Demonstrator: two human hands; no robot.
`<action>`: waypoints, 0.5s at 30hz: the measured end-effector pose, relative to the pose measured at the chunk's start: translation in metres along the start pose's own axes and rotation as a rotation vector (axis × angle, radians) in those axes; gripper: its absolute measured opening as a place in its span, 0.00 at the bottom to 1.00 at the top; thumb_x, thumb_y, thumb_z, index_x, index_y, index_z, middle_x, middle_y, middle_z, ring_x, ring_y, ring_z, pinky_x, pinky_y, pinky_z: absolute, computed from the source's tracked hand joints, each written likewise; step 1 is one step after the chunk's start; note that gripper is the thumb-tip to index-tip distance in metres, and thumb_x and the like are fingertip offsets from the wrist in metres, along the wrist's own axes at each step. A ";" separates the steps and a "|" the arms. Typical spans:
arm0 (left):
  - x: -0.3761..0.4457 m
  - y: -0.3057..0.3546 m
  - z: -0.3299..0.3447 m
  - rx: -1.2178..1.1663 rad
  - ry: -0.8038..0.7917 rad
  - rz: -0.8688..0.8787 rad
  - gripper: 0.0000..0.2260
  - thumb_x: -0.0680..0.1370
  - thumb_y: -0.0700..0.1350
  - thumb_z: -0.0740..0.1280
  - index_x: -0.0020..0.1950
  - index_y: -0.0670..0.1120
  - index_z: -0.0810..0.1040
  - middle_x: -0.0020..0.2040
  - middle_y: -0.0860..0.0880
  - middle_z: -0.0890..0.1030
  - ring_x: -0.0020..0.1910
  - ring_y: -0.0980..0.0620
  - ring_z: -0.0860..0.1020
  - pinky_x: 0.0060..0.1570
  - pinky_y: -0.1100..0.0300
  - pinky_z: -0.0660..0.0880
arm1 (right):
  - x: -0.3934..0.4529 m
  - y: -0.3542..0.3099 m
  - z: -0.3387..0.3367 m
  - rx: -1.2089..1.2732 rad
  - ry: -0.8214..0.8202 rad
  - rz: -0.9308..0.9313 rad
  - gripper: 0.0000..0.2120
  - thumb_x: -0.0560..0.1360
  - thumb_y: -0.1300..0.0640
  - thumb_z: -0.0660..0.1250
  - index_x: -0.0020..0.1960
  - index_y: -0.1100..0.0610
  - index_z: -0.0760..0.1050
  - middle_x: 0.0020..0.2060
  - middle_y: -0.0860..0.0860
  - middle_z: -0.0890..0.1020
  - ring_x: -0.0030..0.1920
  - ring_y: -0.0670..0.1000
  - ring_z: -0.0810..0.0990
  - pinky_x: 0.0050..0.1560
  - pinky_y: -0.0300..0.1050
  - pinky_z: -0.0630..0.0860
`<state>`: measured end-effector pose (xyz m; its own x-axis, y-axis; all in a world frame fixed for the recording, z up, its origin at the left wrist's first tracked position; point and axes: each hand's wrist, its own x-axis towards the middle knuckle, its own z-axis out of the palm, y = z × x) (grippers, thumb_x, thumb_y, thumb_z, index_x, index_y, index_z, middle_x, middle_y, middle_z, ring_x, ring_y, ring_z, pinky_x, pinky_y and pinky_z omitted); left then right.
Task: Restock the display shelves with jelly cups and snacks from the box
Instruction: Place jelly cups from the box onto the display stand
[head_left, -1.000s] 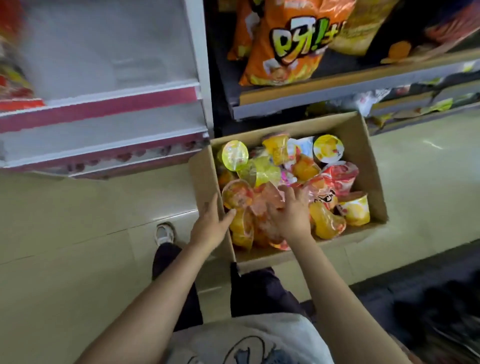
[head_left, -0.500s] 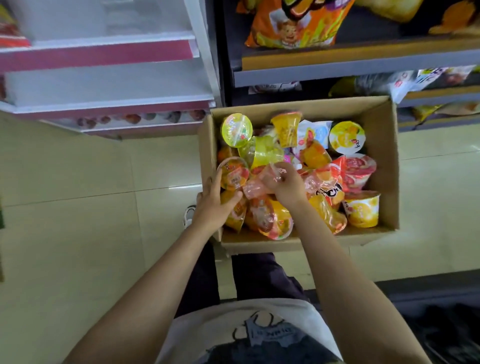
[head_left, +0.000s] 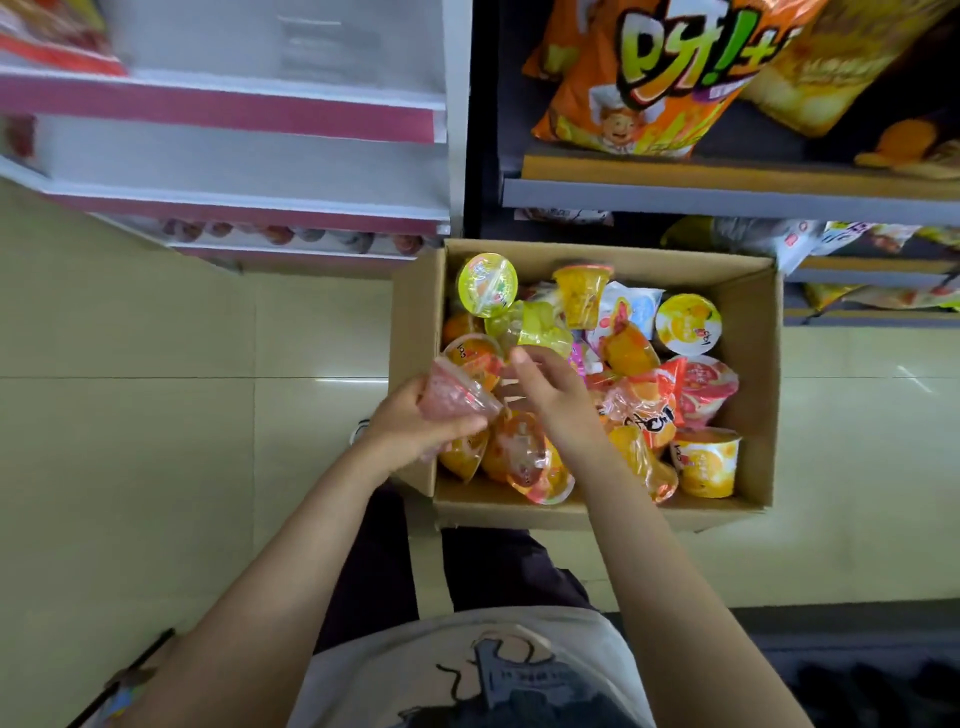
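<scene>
Pinkish jelly cup (head_left: 451, 393) is already up out of the cardboard box (head_left: 748, 332), left hand (head_left: 415, 426) curled round it at the box's left wall, while the right hand (head_left: 556, 395) hovers loose-fingered over the pile, so I'd guess grab another, then reach to the white shelves (head_left: 249, 208).

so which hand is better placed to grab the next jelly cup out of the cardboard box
Right. The right hand hangs open over the heap inside the brown cardboard box, fingers next to the yellow-green jelly cup. The left hand already grips a pink clear plastic jelly cup at the box's left edge.
</scene>
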<state>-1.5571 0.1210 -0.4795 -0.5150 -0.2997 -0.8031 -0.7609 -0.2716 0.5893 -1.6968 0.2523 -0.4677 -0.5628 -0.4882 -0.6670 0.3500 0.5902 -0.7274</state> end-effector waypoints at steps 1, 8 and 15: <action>0.002 -0.007 -0.005 -0.044 0.016 -0.017 0.31 0.63 0.58 0.81 0.61 0.52 0.76 0.45 0.50 0.84 0.34 0.57 0.81 0.29 0.62 0.74 | 0.012 0.006 -0.001 0.012 0.113 0.061 0.23 0.76 0.39 0.68 0.64 0.51 0.73 0.55 0.49 0.82 0.53 0.49 0.83 0.57 0.51 0.80; 0.013 -0.013 -0.006 -0.214 0.011 -0.006 0.38 0.59 0.66 0.79 0.64 0.51 0.74 0.52 0.45 0.84 0.38 0.53 0.81 0.27 0.64 0.72 | 0.072 0.029 0.003 -0.348 0.295 0.111 0.40 0.70 0.38 0.74 0.76 0.50 0.62 0.73 0.55 0.64 0.74 0.58 0.62 0.70 0.60 0.67; 0.020 -0.010 0.007 -0.232 0.069 -0.029 0.32 0.65 0.68 0.71 0.62 0.50 0.77 0.50 0.46 0.85 0.42 0.50 0.83 0.38 0.60 0.78 | 0.096 0.026 0.005 -0.723 0.261 0.116 0.43 0.64 0.31 0.74 0.66 0.56 0.62 0.65 0.51 0.72 0.70 0.55 0.68 0.72 0.64 0.56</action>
<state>-1.5623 0.1243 -0.5017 -0.4602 -0.3485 -0.8166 -0.6598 -0.4812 0.5772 -1.7382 0.2174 -0.5518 -0.7418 -0.2834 -0.6078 -0.1077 0.9449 -0.3091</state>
